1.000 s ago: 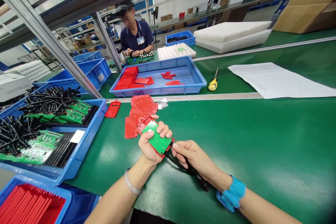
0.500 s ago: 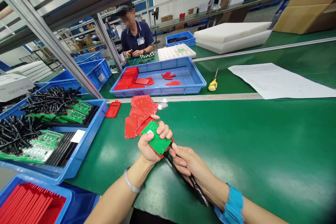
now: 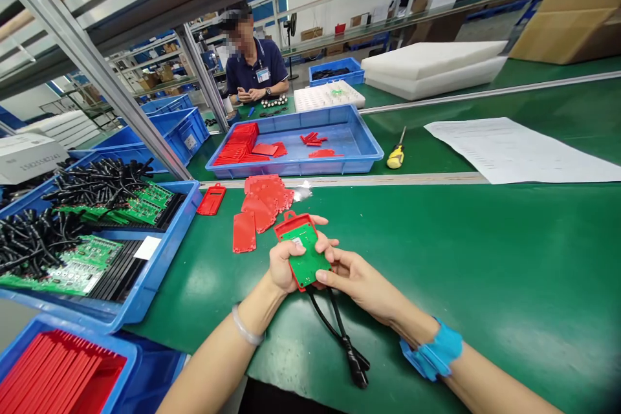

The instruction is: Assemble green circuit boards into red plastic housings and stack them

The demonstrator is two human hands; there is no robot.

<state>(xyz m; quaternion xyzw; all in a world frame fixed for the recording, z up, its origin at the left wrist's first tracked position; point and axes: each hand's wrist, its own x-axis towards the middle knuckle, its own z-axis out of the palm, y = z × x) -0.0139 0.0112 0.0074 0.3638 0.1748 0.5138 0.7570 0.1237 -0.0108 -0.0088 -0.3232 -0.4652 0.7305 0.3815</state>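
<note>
My left hand [image 3: 285,262] is closed around a red plastic case [image 3: 280,228] with a green circuit board [image 3: 306,265] lying in it. Its thumb rests on the board near a small white label. My right hand [image 3: 347,272] grips the lower right corner of the same board and case, thumb on top; its other fingers are partly hidden underneath. Two black cables [image 3: 339,330] run out of the case's lower end and hang toward me, ending in black connectors. Just beyond the case, flat red plates [image 3: 259,200] lie in a loose pile on the green table.
A blue tray [image 3: 295,171] with red parts stands ahead. To my left, a blue bin [image 3: 167,265] holds cabled boards; below it another bin [image 3: 129,369] holds red cases. A screwdriver [image 3: 396,156] and paper [image 3: 524,149] lie to the right. A co-worker [image 3: 257,65] sits opposite.
My right hand has let go of the cables and moved up onto the board's lower right corner. The case has turned more upright, and the cables now hang free.
</note>
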